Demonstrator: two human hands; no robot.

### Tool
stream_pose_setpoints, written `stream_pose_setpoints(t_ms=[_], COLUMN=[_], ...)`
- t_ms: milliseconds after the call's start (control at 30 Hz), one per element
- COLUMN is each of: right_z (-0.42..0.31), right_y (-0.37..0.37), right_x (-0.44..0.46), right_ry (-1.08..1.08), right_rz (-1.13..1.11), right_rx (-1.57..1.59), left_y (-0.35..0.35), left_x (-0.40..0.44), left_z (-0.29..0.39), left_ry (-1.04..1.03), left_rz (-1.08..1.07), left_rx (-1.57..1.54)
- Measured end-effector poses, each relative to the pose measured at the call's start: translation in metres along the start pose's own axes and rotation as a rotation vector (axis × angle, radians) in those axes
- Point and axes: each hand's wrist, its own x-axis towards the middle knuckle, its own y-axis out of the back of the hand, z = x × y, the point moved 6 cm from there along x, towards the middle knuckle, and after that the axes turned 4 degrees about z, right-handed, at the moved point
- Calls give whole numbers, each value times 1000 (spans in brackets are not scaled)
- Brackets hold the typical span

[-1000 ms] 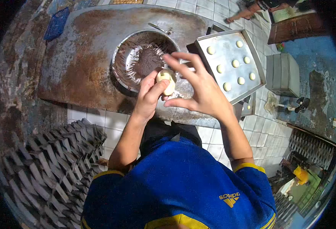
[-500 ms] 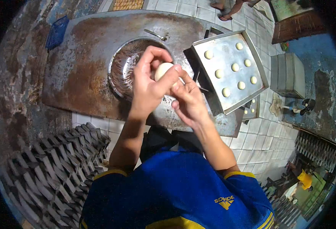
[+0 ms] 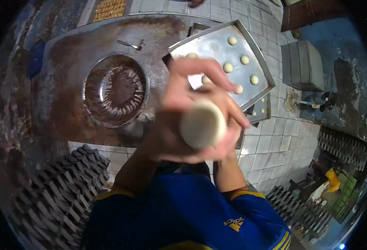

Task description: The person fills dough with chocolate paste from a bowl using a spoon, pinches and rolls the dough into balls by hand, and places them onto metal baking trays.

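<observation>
A pale, round dough ball point(image 3: 204, 124) is held up close to the camera between my two hands. My left hand point(image 3: 181, 83) curls behind and above it, its fingers bent over toward the right. From the other side, my right hand point(image 3: 229, 112) cups the ball with its fingers closed around it. Both hands are blurred, so the exact finger contacts are hard to make out. Behind the hands, a metal baking tray point(image 3: 260, 89) bears several similar dough balls in spaced rows; the hands partly cover its lower left.
A round metal bowl point(image 3: 85, 93) with smears inside stands on the worn table point(image 3: 62, 83). A spoon point(image 3: 129, 45) lies beyond it. Another tray point(image 3: 268, 109) with dough balls sits lower right. Stacked dark slats point(image 3: 58, 187) are at lower left, and a blue item point(image 3: 36, 58) is at far left.
Both hands have lifted the dough ball closer to the camera and away from over the bowl. The view has shifted, so bowl and tray appear further left.
</observation>
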Motion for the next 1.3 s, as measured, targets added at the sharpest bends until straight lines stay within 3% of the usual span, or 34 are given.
stream_pose_setpoints(t_ms=[67,167,233,267,300,333,400,433,533,567,667,700,767,833,867,967,1033,1067,1100,1133,1167,1233,1300], right_z=[3,1,-3,-8,-10,-10,9,22,66,83,155,186,238,255,269,286,292,293,291,264,230,171,122], right_y=[19,59,93,109,128,133,144,154,206,221,273,292,310,285,284,279,286,298,308,310,317,317,324], right_x=[9,30,56,69,83,98,130,144,179,195,238,250,260,249,244,232,245,256,264,274,274,247,192], right_ry=[173,-9,-312,-339,-324,-261,-186,-119,-260,-313,-141,-51,-162,184,306,386,331,28,-237,-258,-116,-65,-43], right_rz=[49,40,-300,-325,-144,-72,-187,-249,-112,-128,-180,-219,-305,-480,-533,-536,-537,-471,-393,-296,-137,166,250], right_rx=[17,-152,-587,-712,-787,-629,-715,-850,-811,-750,-998,-1099,-1204,-1697,-1758,-1782,-1792,-1415,-1018,-718,-711,-499,-553], left_y=[-14,5,31,40,45,50,45,51,66,77,117,128,145,148,143,135,119,114,107,97,92,91,98], left_x=[6,1,-5,-2,-1,0,-3,3,23,22,9,3,-32,-82,-102,-182,-237,-240,-248,-253,-242,-252,-274], left_z=[-20,-71,-109,-123,-150,-176,-238,-258,-313,-335,-347,-338,-324,-304,-289,-279,-307,-317,-334,-346,-352,-376,-395], left_ry=[-66,49,169,131,205,280,616,544,435,570,569,435,692,725,752,988,1010,1000,1188,1370,1275,1166,1125], left_rz=[-26,55,81,19,21,12,16,12,-36,-101,-117,-34,179,289,362,679,691,677,734,786,773,824,829], left_rx=[-390,4,80,508,633,758,492,506,686,723,968,941,724,750,750,605,434,433,341,245,179,151,36])
